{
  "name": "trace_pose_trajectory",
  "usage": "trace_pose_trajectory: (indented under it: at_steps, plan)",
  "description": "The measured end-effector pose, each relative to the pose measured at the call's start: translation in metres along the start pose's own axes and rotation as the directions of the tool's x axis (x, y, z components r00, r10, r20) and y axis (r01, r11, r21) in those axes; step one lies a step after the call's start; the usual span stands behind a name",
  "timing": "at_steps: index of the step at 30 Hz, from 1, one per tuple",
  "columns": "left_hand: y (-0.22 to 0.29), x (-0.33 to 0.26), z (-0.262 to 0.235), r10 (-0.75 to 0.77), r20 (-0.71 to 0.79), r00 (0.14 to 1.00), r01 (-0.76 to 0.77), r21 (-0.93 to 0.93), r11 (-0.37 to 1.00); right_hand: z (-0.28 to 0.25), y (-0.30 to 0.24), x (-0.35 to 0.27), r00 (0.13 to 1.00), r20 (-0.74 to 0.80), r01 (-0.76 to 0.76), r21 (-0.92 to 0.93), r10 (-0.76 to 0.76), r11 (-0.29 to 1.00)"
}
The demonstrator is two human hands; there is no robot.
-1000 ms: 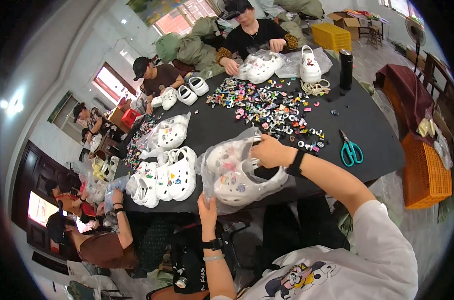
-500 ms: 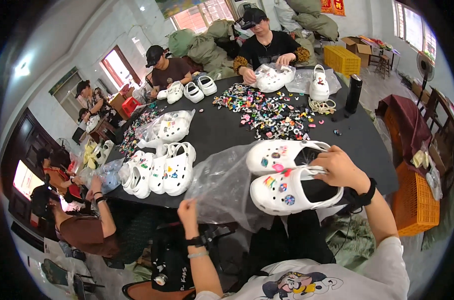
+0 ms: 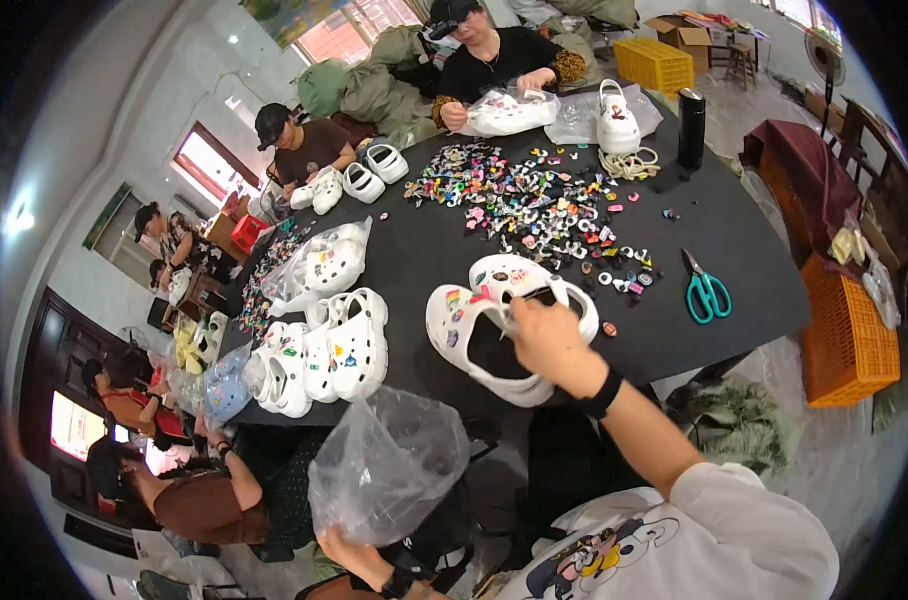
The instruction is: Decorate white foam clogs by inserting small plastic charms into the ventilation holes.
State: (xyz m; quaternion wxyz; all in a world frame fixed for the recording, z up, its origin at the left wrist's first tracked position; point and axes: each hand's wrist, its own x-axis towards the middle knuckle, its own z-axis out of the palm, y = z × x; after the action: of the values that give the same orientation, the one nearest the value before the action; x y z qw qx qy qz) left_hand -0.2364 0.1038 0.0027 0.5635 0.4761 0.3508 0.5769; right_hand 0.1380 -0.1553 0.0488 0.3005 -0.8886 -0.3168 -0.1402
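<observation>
A pair of white clogs (image 3: pixel 452 325) with colourful charms on the toes is over the near edge of the black table. My right hand (image 3: pixel 556 345) is closed on their adjoining sides, its fingertips partly hidden inside the openings. Off the table's near edge, at the lower left, a clear plastic bag (image 3: pixel 389 465) hangs puffed up. My left hand (image 3: pixel 352 552) grips its lower end, with the fingers partly behind the film. To the right of the clogs lie scissors (image 3: pixel 709 292) with teal handles.
Loose charms (image 3: pixel 534 200) cover the middle of the table (image 3: pixel 419 255). More white clogs (image 3: pixel 344 350) stand at the left, beside a bagged pair (image 3: pixel 334 262). A black bottle (image 3: pixel 691 128) stands far right. Co-workers sit around the table. An orange crate (image 3: pixel 849 335) is on the right.
My left hand has drawn the plastic bag off the table, down and left. The clogs have turned and shifted left in my right hand. The scissors have come into sight.
</observation>
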Motion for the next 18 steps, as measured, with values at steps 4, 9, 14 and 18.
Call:
trace_pose_trajectory:
  at_steps: [4, 9, 14, 18]
  plan:
    - [0.000, -0.027, -0.004, -0.141, 0.239, 0.961, 0.172, -0.113, 0.979, 0.028, -0.024, -0.015, 0.997, -0.024, 0.076, 0.047, -0.075, 0.996]
    - [0.008, -0.070, 0.051, -0.242, 0.519, 0.820, 0.083, 0.310, 0.947, -0.019, -0.016, -0.052, 0.979, 0.088, 0.175, 0.102, -0.184, 0.979]
    - [0.017, -0.096, 0.082, -0.607, 0.778, 0.161, 0.222, 0.571, 0.791, -0.070, -0.022, -0.091, 0.724, 0.238, 0.357, 0.674, -0.648, 0.646]
    - [-0.001, -0.131, 0.116, -0.315, 0.945, 0.090, 0.137, 0.302, 0.944, -0.021, -0.009, -0.148, 0.603, 0.498, -0.020, 0.790, -0.623, 0.613]
